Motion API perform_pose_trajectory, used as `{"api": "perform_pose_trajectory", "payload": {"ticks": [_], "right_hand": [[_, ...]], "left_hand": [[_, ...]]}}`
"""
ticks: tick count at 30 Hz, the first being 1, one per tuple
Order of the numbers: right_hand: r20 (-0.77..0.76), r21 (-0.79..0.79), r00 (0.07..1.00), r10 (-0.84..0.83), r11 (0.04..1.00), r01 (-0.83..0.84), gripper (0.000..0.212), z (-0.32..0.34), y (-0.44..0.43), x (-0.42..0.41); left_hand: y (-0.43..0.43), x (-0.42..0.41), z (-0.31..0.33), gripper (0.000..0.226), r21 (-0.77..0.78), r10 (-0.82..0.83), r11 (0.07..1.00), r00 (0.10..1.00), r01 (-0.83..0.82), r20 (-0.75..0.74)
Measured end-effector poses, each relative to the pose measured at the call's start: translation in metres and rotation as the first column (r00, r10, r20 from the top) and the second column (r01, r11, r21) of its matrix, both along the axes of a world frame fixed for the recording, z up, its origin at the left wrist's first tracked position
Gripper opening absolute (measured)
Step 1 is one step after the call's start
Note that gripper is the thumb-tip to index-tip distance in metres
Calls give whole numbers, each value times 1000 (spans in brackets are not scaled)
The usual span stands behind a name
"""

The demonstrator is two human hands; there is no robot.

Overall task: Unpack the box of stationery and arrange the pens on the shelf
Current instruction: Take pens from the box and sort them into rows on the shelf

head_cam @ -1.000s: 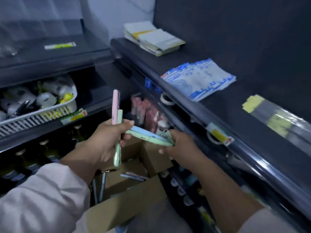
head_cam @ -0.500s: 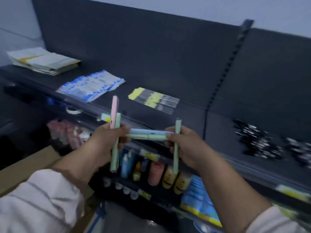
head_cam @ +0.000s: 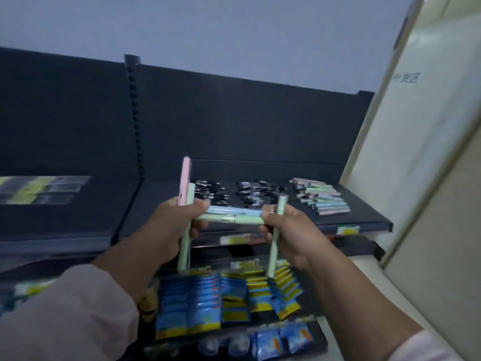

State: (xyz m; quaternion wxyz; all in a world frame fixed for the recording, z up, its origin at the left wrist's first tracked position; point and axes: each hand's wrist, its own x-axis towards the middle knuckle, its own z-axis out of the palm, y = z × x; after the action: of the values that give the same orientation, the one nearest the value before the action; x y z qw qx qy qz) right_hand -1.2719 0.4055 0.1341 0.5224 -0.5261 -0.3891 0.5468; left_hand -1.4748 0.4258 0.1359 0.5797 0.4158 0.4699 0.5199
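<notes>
- Centre left: the left hand (head_cam: 171,227) has its grip curled round two upright pens, a pink pen (head_cam: 185,183) and a long green pen (head_cam: 184,246).
- Centre: a blue pen (head_cam: 234,210) lies level just above a flat green pen (head_cam: 229,218), and each hand holds one end of the pair.
- Centre right: the right hand (head_cam: 294,230) has its grip closed on another upright green pen (head_cam: 276,238).
- Behind the hands: small dark things (head_cam: 213,192), blurred, lie on the shelf (head_cam: 364,217).
- Right: a row of pens (head_cam: 322,198) lies on the same shelf.
- Bottom: blue packets (head_cam: 190,303).

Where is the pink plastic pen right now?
Head view, left of centre: the pink plastic pen stands upright in the left hand, side by side with a pale green pen that the same hand grips.
</notes>
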Motion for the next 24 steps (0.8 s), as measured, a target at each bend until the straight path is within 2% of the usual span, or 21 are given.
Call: {"api": "perform_pose_trajectory", "payload": {"ticks": [8, 11, 15, 20, 24], "right_hand": [[-98, -39, 971, -219, 976, 216, 11, -8, 9, 106], [-123, -53, 956, -267, 964, 262, 15, -13, 30, 135], [-117, -93, 928, -353, 934, 344, 15, -20, 71, 178], [-15, -142, 902, -432, 894, 425, 15, -15, 120, 232], [-46, -203, 847, -530, 835, 512, 14, -8, 150, 272]], "left_hand": [[47, 108, 0, 8, -28, -245, 969, 969, 245, -26], [82, 139, -11, 6, -57, -256, 966, 964, 252, -76], [143, 180, -26, 10, -95, -269, 959, 963, 265, -28], [211, 228, -36, 7, -163, -275, 947, 961, 277, 34], [256, 264, -33, 9, -172, -299, 938, 953, 302, 43]]}}
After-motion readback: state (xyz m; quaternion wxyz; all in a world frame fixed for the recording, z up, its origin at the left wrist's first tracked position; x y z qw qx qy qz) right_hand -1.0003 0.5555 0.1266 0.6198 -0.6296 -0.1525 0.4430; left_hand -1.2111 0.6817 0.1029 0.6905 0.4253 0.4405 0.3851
